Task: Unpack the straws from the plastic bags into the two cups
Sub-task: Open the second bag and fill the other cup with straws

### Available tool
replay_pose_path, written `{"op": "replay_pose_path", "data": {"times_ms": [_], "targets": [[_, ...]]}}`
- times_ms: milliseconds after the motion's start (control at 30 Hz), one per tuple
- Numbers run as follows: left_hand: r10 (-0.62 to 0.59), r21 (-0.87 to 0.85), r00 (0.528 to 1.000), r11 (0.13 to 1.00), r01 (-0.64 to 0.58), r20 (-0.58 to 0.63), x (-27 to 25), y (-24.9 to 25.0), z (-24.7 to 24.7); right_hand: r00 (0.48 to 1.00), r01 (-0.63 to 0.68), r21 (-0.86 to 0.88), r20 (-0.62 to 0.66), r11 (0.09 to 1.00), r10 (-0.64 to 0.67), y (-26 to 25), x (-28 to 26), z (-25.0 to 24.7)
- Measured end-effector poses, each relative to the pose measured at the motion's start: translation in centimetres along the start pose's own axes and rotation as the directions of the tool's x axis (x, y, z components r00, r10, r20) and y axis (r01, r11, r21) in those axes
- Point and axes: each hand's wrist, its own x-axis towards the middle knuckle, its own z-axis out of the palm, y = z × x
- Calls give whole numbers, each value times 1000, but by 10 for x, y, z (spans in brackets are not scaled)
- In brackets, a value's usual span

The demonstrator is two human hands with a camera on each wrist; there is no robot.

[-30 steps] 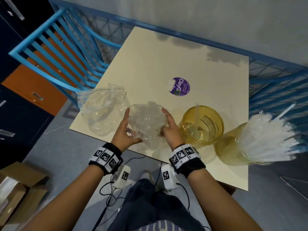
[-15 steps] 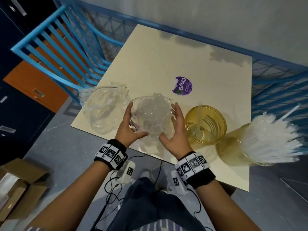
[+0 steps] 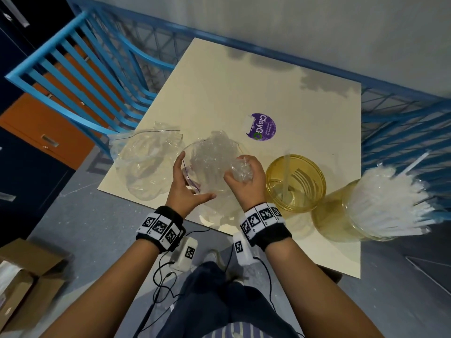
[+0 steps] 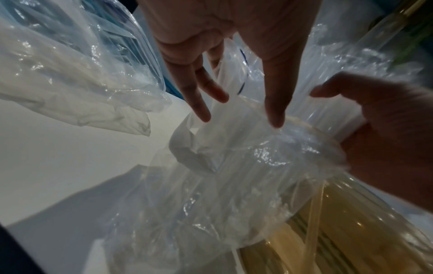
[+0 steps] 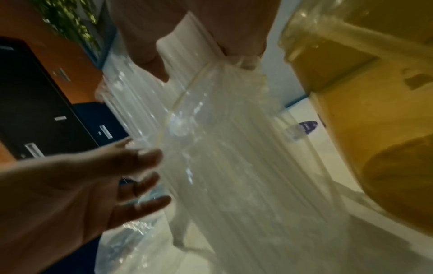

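One cup (image 3: 341,215) already holds a full bundle of straws, the second cup (image 3: 296,184) only a few, and the right hand (image 3: 246,178) clamps the bag of straws (image 3: 212,164) standing on the surface (image 3: 244,81), left hand (image 3: 184,184) spread beside it.

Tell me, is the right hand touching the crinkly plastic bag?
Touching. The head view shows the right hand with fingers curled round a bunched bit of the plastic bag.

Office or storage room: orange-and-navy filing cabinets (image 3: 36,132) at 9 o'clock, cardboard box (image 3: 22,276) on grey floor at 8 o'clock.
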Motion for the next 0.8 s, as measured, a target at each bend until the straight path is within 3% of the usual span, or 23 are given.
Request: {"op": "replay_pose_path", "data": {"times_ms": [400, 567, 700, 800], "targets": [[71, 139, 995, 987, -80, 69, 7, 10, 0, 961, 29, 266, -272, 963, 46, -102, 19, -68], [79, 166, 993, 982, -92, 86, 8, 10, -2, 898, 133, 501, -426, 855, 109, -134, 25, -117], [76, 166, 994, 982, -88, 76, 8, 11, 1, 876, 287, 461, -482, 840, -35, -141, 21, -162], [70, 178, 996, 981, -80, 62, 6, 12, 3, 864, 241, 417, -503, 876, 2, -118, 22, -172]]}}
